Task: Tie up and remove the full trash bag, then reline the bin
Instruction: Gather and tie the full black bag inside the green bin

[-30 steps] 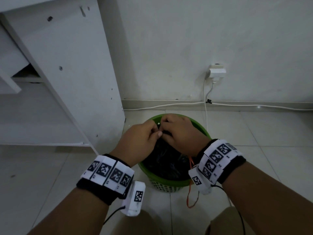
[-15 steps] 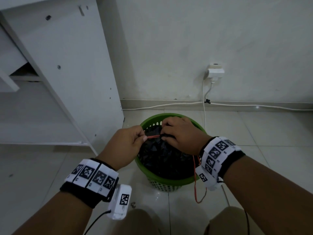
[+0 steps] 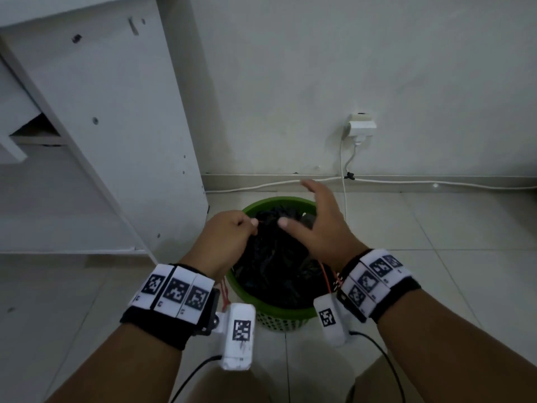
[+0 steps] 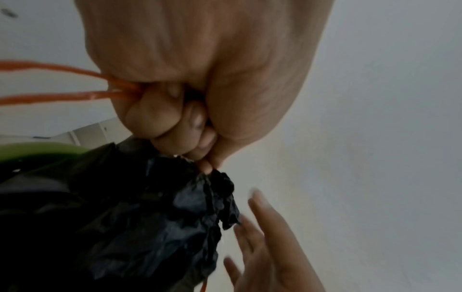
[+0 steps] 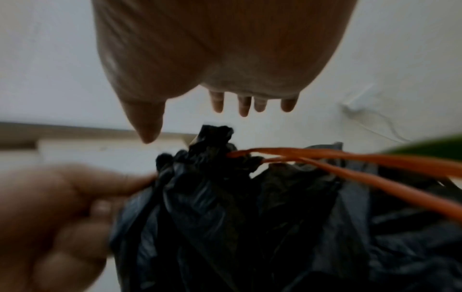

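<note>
A green bin [image 3: 279, 318] stands on the tiled floor with a full black trash bag [image 3: 276, 263] in it. My left hand [image 3: 232, 231] is a fist at the bag's gathered neck, gripping the orange drawstring [image 4: 62, 96], whose two strands trail out of the fist. My right hand [image 3: 313, 222] hovers over the bag with thumb and fingers [image 5: 250, 104] spread and holds nothing. Another stretch of drawstring [image 5: 350, 156] runs from the puckered bag top [image 5: 215, 138] toward the right wrist. The bag [image 4: 150, 207] hangs crumpled under the left fist [image 4: 187, 118].
A white cabinet [image 3: 116, 126] stands close on the bin's left. Behind the bin is a wall with a plugged socket [image 3: 360, 126], and a white cable [image 3: 261, 184] runs along the baseboard. Tiled floor spreads to the right of the bin.
My right hand has let go of the bag's neck, opened and lifted above it. My left hand drew the drawstring leftward and now sits fisted against the bag's neck.
</note>
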Available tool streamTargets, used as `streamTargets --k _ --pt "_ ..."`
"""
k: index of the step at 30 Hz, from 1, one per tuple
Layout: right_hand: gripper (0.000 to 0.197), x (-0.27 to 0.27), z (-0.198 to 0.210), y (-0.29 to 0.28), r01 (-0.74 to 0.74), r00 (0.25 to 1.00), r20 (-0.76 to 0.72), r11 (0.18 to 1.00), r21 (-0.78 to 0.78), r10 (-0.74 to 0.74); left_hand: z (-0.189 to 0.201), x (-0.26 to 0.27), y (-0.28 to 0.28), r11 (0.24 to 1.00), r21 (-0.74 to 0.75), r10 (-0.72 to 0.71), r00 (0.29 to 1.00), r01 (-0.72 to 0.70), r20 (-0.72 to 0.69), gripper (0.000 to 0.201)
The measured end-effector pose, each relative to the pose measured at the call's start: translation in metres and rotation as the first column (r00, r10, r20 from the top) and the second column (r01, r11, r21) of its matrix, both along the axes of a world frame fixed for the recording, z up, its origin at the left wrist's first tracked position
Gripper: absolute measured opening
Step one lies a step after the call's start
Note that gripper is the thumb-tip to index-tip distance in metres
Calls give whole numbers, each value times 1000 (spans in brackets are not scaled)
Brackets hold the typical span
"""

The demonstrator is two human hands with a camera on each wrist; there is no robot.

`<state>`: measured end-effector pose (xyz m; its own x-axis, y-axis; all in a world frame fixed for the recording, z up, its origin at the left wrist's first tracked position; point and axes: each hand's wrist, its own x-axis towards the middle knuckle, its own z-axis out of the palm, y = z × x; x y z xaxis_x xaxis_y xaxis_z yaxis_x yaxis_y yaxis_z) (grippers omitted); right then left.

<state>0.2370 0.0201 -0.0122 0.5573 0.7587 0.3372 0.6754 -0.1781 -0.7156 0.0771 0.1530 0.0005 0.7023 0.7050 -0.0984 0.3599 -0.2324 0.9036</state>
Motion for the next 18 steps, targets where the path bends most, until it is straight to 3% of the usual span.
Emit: streamTargets --k 3,6,8,10,15,18 --pt "63 6 -8 -29 154 971 -182 988 -30 -157 -4 0 1 996 -42 81 996 -79 41 36" --pt "47 -3 -20 -48 61 979 -177 978 -199 -97 -3 2 -1 996 -30 83 995 -82 49 35" --pt "51 -7 -28 -50 43 976 -198 970 -238 -92 -3 4 -4 996 -46 74 995 -72 61 34" --pt "58 -6 -36 -46 47 980 -175 971 -236 -90 -4 5 -7 997 -47 59 997 -56 51 32" --pt "19 -6 -32 -37 4 976 -207 955 -296 -68 -3 4 -12 996 -73 55 998 -55 6 32" --pt "18 -5 -24 -38 -42 940 -338 966 -254 -48 -4 3 -11 993 -80 85 996 -85 -5 33"
